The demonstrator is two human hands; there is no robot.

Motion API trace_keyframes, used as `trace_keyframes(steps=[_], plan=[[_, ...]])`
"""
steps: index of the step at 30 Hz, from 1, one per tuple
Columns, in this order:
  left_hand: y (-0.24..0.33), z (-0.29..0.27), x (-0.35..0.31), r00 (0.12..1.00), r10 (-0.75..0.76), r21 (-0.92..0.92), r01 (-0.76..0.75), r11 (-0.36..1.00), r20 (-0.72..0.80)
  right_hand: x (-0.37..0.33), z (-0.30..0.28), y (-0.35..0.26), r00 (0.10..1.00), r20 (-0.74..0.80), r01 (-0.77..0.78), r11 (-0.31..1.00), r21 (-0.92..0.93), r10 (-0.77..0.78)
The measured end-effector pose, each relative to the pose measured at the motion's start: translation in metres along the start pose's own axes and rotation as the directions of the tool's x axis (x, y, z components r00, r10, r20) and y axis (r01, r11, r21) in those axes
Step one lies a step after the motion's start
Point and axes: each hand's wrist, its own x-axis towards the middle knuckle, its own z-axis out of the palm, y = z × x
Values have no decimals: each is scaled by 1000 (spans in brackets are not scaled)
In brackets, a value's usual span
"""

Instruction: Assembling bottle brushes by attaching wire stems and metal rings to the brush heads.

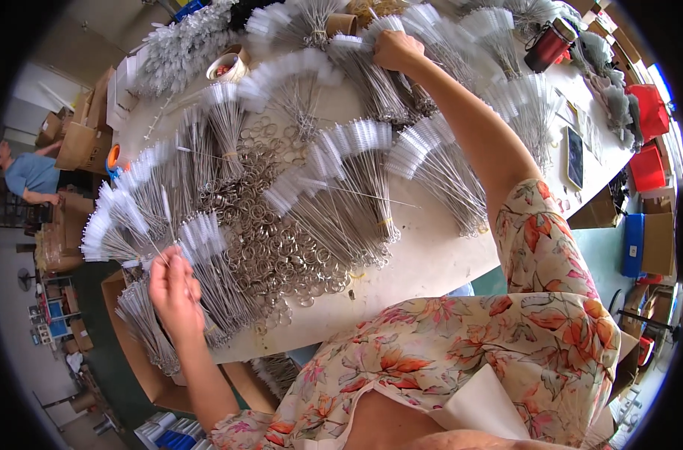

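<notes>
The left hand (173, 289) is at the near left edge of the tabletop (424, 262), fingers pressed together and pinching the wire stem of one thin brush (163, 217), whose white bristle tip points away from the person. Just beside it lies a fanned bundle of brushes (206, 247), and more hang over the edge into a cardboard box (142, 360) below. The right hand (396, 51) reaches far across to the back edge, fingers curled around the top of another brush bundle (371, 75) — how tightly they close cannot be told. Between the two hands the way is crowded: a heap of metal rings (274, 232) in the middle, ringed by fanned bundles. A red flask (549, 43) stands near the far right corner, a tape roll (227, 67) at the back left — a dark tablet (574, 156) lies by the right edge.
</notes>
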Motion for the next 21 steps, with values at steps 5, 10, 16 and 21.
trace_keyframes(steps=[5,10,16,21], plan=[[-21,-1,-37,983,-176,-130,168,977,-45,-5,2,-5,1000,18,1,998,-64,0],[-32,7,-58,986,-169,-208,165,964,0,10,5,12,996,27,-82,995,57,81],[-36,5,-68,991,-134,-119,129,984,-28,9,-25,23,966,-257,120,928,353,-27],[-37,1,-75,990,-111,-72,105,992,-87,64,-45,110,883,-388,345,926,155,-265]])
